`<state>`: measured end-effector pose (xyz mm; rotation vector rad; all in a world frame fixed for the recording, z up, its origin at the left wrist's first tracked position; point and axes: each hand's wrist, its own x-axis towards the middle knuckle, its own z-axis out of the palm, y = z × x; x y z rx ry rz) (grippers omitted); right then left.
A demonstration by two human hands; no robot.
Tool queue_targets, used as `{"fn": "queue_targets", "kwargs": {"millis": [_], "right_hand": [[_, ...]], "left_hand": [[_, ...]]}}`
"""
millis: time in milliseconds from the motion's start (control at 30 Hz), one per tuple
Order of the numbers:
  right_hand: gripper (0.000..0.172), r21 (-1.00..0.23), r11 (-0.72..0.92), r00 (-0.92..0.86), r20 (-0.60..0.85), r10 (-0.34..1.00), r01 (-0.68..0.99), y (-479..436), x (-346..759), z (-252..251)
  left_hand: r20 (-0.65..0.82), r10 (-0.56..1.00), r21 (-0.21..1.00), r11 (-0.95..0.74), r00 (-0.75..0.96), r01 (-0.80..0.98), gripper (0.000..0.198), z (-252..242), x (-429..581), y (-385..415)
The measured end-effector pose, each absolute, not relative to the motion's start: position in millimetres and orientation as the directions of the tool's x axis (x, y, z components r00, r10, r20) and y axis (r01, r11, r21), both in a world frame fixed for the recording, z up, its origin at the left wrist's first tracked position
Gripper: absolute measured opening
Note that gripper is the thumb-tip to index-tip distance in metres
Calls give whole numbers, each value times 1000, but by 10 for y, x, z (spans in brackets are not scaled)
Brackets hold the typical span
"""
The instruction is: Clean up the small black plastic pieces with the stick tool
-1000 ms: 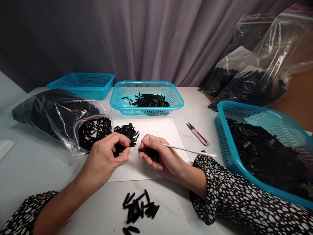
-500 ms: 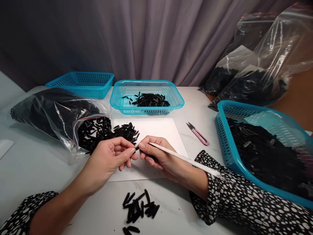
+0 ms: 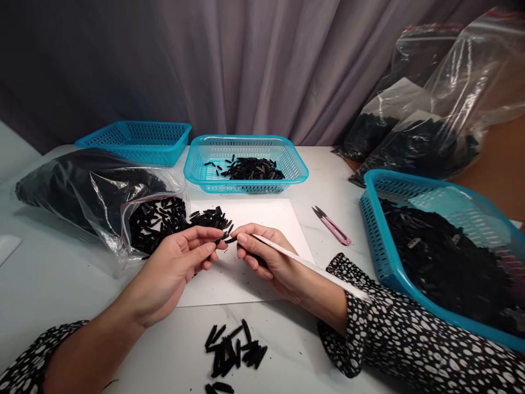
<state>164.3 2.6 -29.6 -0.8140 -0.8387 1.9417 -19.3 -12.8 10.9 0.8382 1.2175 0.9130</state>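
Curtain (image 3: 246, 65) and marbled tabletop (image 3: 291, 328) suggest a home.

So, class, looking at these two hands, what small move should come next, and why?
Probably hold the left hand steady and ease the right hand slightly toward it. The left fingers appear to pinch a small black piece, while the right hand, gripping a slender white tool, sits close by, facing it.

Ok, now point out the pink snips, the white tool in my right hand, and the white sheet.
Pink snips (image 3: 327, 220): head view, where handle meets blades.
White tool (image 3: 307, 265): head view, middle of its shaft.
White sheet (image 3: 273, 211): head view, bare far part.
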Motion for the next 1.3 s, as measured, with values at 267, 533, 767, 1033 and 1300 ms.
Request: {"fn": "queue_targets", "kwargs": {"millis": [267,533,767,1033,1300], "right_hand": [[26,-842,-375,-424,-198,884,-388,4,1648,-288],[26,-811,-371,-428,-168,888,-452,8,1639,-271],[31,-820,-357,-432,-151,889,-447,38,1602,-289],[34,-921,-261,-410,-127,903,-290,0,1574,-312],[29,-891,-283,-370,-145,918,-355,6,1605,-270]], "left_hand": [[-314,945,945,320,91,-60,31,167,-162,-126],[-308,950,948,311,54,-69,32,128,-151,-120],[-291,956,956,292,32,-20,29,102,-153,-116],[-152,988,953,148,-4,264,22,93,-109,-169],[-75,997,971,66,31,228,29,94,-139,-167]]}}
